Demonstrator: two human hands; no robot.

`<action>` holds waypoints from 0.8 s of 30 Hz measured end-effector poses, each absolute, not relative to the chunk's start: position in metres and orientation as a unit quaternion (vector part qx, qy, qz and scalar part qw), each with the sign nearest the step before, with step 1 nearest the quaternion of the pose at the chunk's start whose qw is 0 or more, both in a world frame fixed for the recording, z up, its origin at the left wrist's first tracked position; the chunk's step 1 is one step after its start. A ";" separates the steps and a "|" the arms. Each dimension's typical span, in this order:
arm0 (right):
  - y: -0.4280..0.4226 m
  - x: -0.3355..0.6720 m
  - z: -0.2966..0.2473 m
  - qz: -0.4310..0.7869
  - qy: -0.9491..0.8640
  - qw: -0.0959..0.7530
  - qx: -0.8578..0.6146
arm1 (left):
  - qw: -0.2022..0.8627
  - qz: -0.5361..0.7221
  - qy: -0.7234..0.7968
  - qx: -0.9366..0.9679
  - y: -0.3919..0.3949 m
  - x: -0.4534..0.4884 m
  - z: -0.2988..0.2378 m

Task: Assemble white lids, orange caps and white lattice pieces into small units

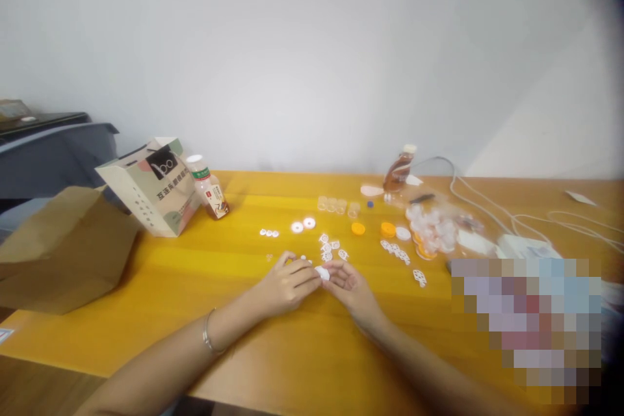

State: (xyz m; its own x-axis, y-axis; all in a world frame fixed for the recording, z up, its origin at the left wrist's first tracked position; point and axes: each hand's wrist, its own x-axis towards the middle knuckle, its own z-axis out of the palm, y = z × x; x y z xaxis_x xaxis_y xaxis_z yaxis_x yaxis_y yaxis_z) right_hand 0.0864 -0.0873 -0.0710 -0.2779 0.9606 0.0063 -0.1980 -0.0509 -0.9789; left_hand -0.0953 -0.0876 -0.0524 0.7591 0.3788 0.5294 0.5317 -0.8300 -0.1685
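Note:
My left hand [288, 285] and my right hand [351, 289] meet over the middle of the table. Between their fingertips is a small white plastic piece [322, 272], pinched from both sides; its exact kind is too blurred to tell. Just beyond my hands lie several flat white cut-out parts [326, 248]. Two white discs with centre holes [303, 225] sit farther back. To their left is a short row of small white rings [269, 233]. A few tiny white bits [303, 258] are partly hidden behind my left fingers.
Orange caps [388, 229], clear cups [332, 205] and a heap of translucent pieces [431, 229] lie to the right. A labelled drink bottle [208, 192], a paper gift bag [158, 192] and a brown bag [68, 250] stand left. White cables [480, 198] trail at back right.

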 end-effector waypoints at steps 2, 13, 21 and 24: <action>-0.087 0.087 -0.071 0.620 -0.504 0.470 -0.376 | 0.152 -0.238 -0.249 -0.926 -0.089 -0.094 -0.052; -0.081 0.093 -0.067 0.610 -0.481 0.482 -0.405 | -0.015 -0.260 -0.324 -0.909 -0.078 -0.115 -0.037; -0.081 0.092 -0.069 0.593 -0.486 0.496 -0.407 | -0.234 -0.166 -0.406 -0.868 -0.069 -0.133 -0.042; -0.081 0.092 -0.067 0.592 -0.489 0.494 -0.408 | -0.228 -0.162 -0.411 -0.868 -0.071 -0.129 -0.046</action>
State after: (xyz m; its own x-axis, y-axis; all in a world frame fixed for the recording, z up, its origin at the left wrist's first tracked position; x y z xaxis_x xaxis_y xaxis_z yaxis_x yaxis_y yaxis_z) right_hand 0.0922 -0.0813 -0.0669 -0.1791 0.9838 -0.0001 -0.1856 -0.0339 -0.9820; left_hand -0.1287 -0.0706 -0.0457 0.6094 0.7874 0.0933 0.6395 -0.5576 0.5292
